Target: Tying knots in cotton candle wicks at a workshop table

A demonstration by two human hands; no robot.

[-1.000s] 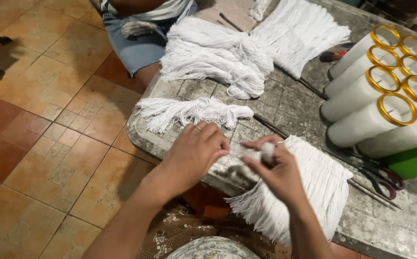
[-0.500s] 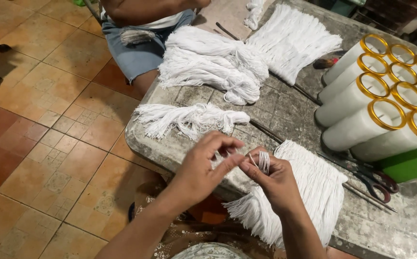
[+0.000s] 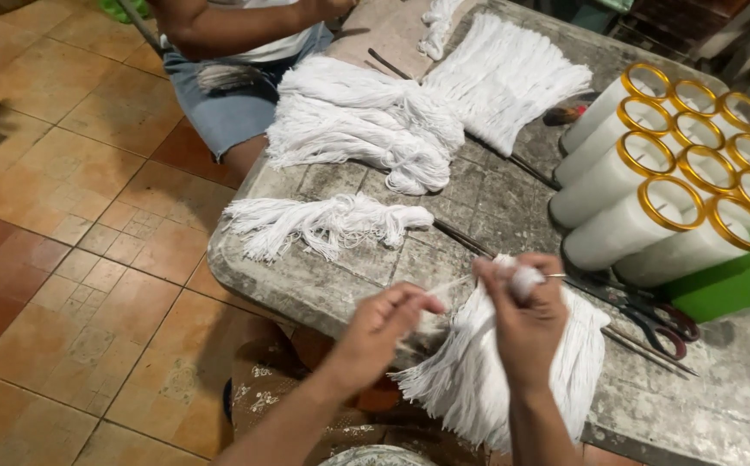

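My right hand [image 3: 523, 318] is raised over a flat pile of cut white strings [image 3: 487, 380] at the near edge of the worn table [image 3: 513, 194]. It grips a small folded bundle of white strings [image 3: 526, 280] and what looks like a thin metal rod. My left hand [image 3: 384, 328] pinches a few white strands [image 3: 444, 286] that stretch toward the right hand.
A loose white string bundle [image 3: 323, 223] lies at the table's left edge, bigger heaps [image 3: 362, 121] behind it. Several white tubes with gold rims [image 3: 651, 203] lie at the right on a green box [image 3: 724, 289]. Scissors [image 3: 651, 315] lie near them. Another person [image 3: 237, 52] sits beyond.
My right hand has lifted and moved right with the bundle. My left hand has dropped lower and drawn strands out between the hands. The view has shifted a little.
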